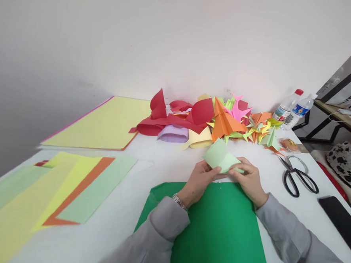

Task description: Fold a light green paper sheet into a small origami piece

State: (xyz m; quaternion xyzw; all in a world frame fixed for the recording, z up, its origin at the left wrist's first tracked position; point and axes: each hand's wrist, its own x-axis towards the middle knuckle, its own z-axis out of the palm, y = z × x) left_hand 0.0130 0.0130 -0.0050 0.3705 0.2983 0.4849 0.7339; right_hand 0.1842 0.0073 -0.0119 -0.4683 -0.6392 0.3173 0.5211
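Lying nearest, a green sheet (217, 228) is spread flat, probably as a working surface. At its far edge, a folded pale-green paper (220, 155) is pinched between thumb and fingers of both the left hand (198, 181) and the right hand (251, 178), apparently to steady its crease. Scissors (292, 170) are set rightward, likely for easy reach; folded paper models (225, 123) are massed beyond, seemingly out of the way.

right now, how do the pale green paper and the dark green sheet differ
The pale green paper is much smaller than the dark green sheet. The paper is a light mint, the sheet a deep green. The paper is held up by the left grip and right grip; the sheet lies on the table. Both are green.
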